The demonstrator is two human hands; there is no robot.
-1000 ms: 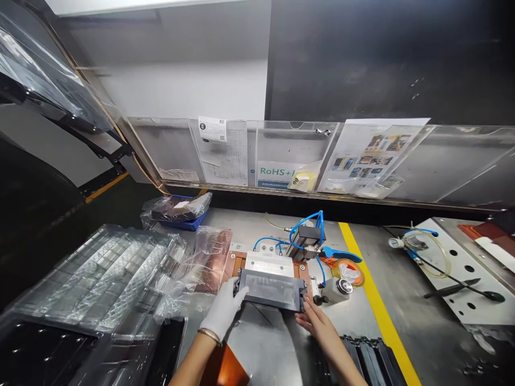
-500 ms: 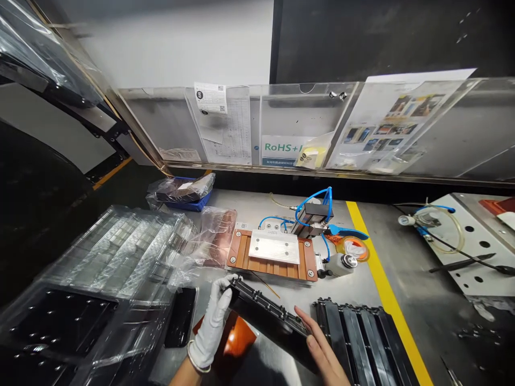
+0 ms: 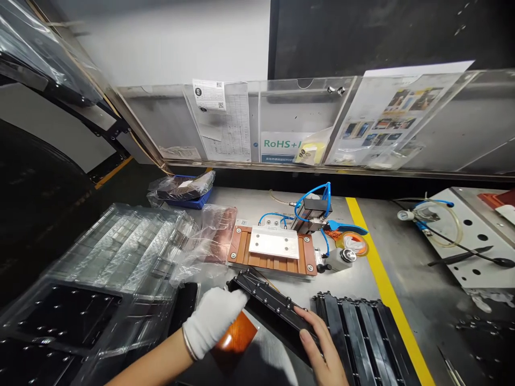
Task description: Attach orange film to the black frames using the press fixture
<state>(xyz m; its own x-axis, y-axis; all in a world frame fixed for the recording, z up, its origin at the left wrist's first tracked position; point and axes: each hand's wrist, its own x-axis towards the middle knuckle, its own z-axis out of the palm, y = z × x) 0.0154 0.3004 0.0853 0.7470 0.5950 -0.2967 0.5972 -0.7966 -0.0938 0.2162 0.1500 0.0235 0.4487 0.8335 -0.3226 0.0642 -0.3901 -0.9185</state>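
I hold a long black frame part (image 3: 270, 307) with both hands, tilted, just above the steel bench. My left hand (image 3: 213, 319), in a white glove, grips its left end. My bare right hand (image 3: 319, 351) closes over its right end. Behind the frame part sits an orange fixture (image 3: 241, 252) with a bare white plate (image 3: 274, 245) on top and blue air hoses (image 3: 311, 195) at its back. Under the frame part lies an orange sheet (image 3: 235, 335).
A row of several black frame parts (image 3: 362, 338) lies to the right, by a yellow line (image 3: 380, 284). Clear plastic trays in bags (image 3: 116, 257) fill the left. A tape roll (image 3: 351, 244) and a small white cylinder (image 3: 341, 259) stand right of the fixture. A white perforated plate (image 3: 470, 246) is far right.
The frame part has come off the fixture's plate and moved toward me, now tilted over the bench. Both hands stayed on its ends. The camera view dropped lower.
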